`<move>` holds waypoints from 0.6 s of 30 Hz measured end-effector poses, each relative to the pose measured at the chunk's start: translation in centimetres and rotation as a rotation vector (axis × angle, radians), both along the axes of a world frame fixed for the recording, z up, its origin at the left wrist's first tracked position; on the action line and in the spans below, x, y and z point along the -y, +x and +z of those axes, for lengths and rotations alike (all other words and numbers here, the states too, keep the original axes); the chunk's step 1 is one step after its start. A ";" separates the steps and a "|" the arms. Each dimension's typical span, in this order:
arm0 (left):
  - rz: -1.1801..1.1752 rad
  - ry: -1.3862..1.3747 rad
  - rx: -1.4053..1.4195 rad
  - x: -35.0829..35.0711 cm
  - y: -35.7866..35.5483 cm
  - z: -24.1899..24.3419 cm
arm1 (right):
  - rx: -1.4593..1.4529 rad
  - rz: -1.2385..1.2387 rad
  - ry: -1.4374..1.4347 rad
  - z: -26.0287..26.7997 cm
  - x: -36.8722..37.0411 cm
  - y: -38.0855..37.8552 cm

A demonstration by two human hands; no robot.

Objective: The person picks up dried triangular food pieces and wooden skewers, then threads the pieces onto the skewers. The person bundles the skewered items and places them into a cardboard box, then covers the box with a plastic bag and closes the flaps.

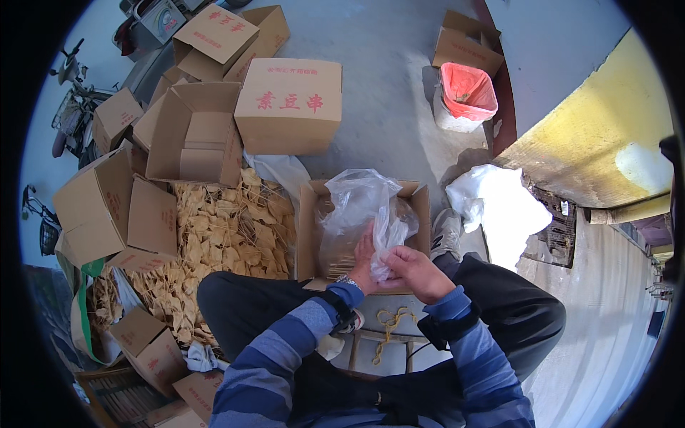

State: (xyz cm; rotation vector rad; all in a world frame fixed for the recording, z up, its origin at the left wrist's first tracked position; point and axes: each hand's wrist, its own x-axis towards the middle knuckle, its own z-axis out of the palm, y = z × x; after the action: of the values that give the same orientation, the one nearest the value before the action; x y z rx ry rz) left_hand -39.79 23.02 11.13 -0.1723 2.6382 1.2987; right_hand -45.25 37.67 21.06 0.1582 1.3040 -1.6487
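Note:
An open cardboard box (304, 235) stands between my knees, lined with a clear plastic bag (358, 192) that rises above its rim. Through the plastic some thin sticks (340, 264) show near the side closest to me. My right hand (423, 273) pinches the gathered neck of the bag between thumb and fingers. Against the same bunched plastic lies my left hand (365, 265), its fingers pointing away from me and partly covered by the film. Whether it grips the plastic is hidden.
Flat tan pieces on thin sticks (235, 224) form a large pile at left. Several cardboard boxes (289, 107) surround it. A red-lined bin (468, 96) and white sheeting (503, 203) are at right. Yellow cord (393, 321) lies below the box.

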 end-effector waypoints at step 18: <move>-0.334 0.045 0.012 10.8 -3.5 -0.2 | -1.777 0.692 0.829 -6.4 10.2 -13.4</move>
State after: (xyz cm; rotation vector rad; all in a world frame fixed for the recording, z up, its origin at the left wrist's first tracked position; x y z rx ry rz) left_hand -43.25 12.20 10.89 0.2563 2.4863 1.2351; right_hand -58.64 27.49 14.66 -1.3980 2.7464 -0.2031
